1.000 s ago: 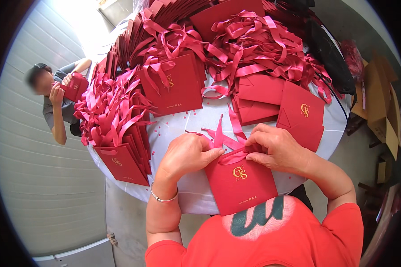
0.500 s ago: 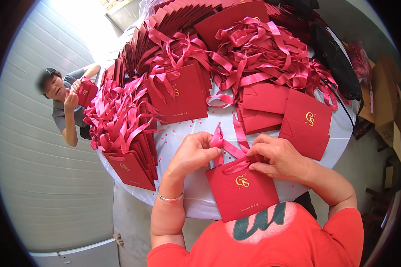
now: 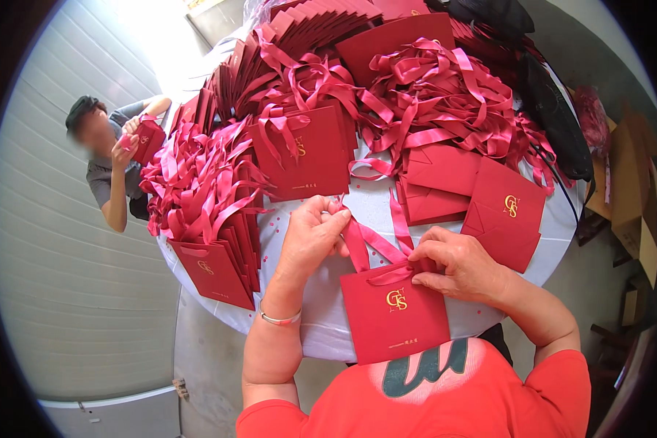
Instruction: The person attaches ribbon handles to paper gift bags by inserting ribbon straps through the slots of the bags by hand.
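Note:
A small red paper gift bag with gold print lies flat at the table's near edge, its lower end by my shirt. Pink ribbon rises from its top in a loop with a crossing strand. My left hand, with a bracelet on the wrist, pinches the ribbon's upper left part beyond the bag. At the bag's top right corner, my right hand is closed on the ribbon, thumb and fingers together beside the short ribbon handle.
Several ribboned red bags stand in rows at the left. A ribbon heap lies at the back; folded bags lie to the right. A black bag sits on the right edge. Across the left side, a person holds a red bag.
My left hand has drawn the ribbon slightly up and to the left, away from the bag. My right hand keeps its grip. The other person's head has turned.

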{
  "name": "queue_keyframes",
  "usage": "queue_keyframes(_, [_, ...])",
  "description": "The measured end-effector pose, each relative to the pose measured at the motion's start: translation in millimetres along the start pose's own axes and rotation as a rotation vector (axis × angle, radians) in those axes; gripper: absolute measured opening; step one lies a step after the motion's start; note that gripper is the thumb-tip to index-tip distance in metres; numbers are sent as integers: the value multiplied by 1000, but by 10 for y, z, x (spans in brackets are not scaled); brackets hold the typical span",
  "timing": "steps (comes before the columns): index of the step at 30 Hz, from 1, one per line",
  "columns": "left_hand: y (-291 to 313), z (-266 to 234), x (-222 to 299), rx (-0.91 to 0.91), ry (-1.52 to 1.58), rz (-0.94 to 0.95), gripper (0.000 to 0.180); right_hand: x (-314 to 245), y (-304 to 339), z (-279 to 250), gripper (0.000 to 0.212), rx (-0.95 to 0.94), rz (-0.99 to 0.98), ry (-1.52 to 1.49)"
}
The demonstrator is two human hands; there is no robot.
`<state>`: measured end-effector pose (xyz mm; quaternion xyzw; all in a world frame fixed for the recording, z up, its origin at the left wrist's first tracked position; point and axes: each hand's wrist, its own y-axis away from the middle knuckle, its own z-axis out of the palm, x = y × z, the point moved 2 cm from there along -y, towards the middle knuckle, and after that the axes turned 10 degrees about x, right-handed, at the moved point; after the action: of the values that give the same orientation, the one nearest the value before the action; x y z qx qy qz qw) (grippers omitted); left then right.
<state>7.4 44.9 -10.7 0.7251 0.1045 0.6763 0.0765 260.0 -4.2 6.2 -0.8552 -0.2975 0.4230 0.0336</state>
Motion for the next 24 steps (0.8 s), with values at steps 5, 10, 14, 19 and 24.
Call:
queue_keyframes(5, [-49, -43, 70, 105, 57, 116, 17, -135, 5, -56, 49, 61, 43, 192])
queue_keyframes(10, [-18, -136, 124, 339, -65, 366, 30, -227, -66, -23, 62, -97, 381, 224])
queue_keyframes(14, [-65, -233, 170, 355, 73, 379, 36, 115, -73, 52, 32, -246, 783, -515])
queue_keyframes(19, [-227, -482, 68, 396, 237, 278, 31, -431, -804, -426, 10, 242, 449, -567])
queue_keyframes(24, [-355, -534, -109, 562, -127, 342, 33, -648, -1581, -588, 11, 651, -21, -519])
